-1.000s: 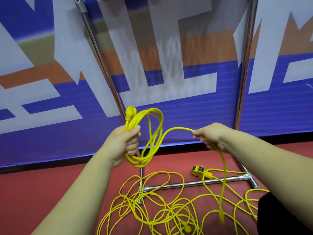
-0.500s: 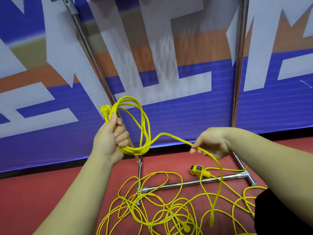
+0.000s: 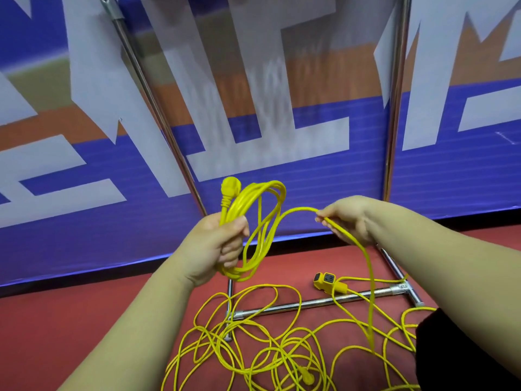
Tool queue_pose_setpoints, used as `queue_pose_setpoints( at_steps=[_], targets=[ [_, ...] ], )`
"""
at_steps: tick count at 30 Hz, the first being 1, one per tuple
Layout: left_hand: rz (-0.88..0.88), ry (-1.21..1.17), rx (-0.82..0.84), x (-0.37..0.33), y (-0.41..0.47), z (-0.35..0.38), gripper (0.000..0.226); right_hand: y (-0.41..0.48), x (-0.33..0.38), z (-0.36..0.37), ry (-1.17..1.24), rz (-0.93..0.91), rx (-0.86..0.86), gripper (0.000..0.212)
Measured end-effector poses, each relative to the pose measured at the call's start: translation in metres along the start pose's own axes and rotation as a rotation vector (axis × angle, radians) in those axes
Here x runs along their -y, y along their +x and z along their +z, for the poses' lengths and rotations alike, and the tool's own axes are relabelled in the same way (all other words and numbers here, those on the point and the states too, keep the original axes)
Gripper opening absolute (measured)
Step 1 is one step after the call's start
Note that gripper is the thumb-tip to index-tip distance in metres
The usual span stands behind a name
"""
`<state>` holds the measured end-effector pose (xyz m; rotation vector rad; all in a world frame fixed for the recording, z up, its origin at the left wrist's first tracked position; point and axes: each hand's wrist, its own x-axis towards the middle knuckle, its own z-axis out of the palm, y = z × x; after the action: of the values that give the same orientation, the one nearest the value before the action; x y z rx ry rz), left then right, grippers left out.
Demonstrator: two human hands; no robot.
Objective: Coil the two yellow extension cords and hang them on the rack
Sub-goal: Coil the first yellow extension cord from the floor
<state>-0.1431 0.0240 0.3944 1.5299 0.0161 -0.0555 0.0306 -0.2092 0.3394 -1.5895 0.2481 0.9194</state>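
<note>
No legible writing.
The banner (image 3: 282, 170) bore only big white, cropped letter-like shapes on blue and orange, none readable; below it, a mark on the rack's T-joint (image 3: 401, 287) was too small to read.

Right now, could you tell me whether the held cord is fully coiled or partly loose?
Partly coiled: left hand grips several loops; right hand pinches a strand trailing to the floor tangle.

Both forearms reach forward; left hand (image 3: 217, 244) fists around a coiled thin yellow cord (image 3: 248, 195), right hand (image 3: 349, 218) pinches its strand
</note>
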Motion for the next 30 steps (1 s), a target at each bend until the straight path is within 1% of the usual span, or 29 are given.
queue_pose_setpoints(
  at_steps=[3, 6, 10, 12, 16, 19, 22, 24, 25, 28, 30],
  targets=[
    [-0.015, 0.074, 0.027, 0.009, 0.002, 0.006, 0.022, -0.007, 0.009, 0.001, 0.124, -0.035, 0.004, 0.029],
    [-0.045, 0.091, 0.065, 0.015, 0.004, 0.010, 0.021, -0.013, 0.014, 0.002, 0.205, -0.056, -0.014, 0.028],
    [-0.061, 0.125, 0.061, 0.019, 0.008, 0.019, 0.022, -0.021, 0.018, 0.007, 0.337, -0.105, 0.043, 0.024],
    [-0.070, 0.097, 0.052, 0.020, 0.010, 0.023, 0.021, -0.027, 0.020, 0.010, 0.336, -0.143, 0.085, 0.020],
    [-0.100, 0.079, 0.015, 0.022, 0.013, 0.027, 0.022, -0.037, 0.021, 0.011, 0.197, -0.134, 0.158, 0.006],
    [-0.113, 0.035, -0.037, 0.026, 0.016, 0.030, 0.019, -0.041, 0.021, 0.011, 0.165, -0.113, 0.148, 0.002],
    [-0.120, 0.047, -0.097, 0.032, 0.019, 0.035, 0.020, -0.048, 0.024, 0.018, 0.229, -0.140, 0.137, 0.006],
    [-0.128, 0.050, -0.121, 0.034, 0.021, 0.039, 0.030, -0.053, 0.026, 0.025, 0.282, -0.159, 0.143, 0.008],
    [-0.131, 0.050, -0.131, 0.035, 0.022, 0.041, 0.032, -0.055, 0.027, 0.028, 0.306, -0.164, 0.145, 0.008],
    [-0.133, 0.037, -0.138, 0.036, 0.024, 0.046, 0.021, -0.056, 0.026, 0.037, 0.385, -0.183, 0.142, 0.008],
    [-0.128, 0.043, -0.118, 0.038, 0.025, 0.048, 0.022, -0.056, 0.024, 0.042, 0.412, -0.204, 0.131, 0.007]
  ],
)
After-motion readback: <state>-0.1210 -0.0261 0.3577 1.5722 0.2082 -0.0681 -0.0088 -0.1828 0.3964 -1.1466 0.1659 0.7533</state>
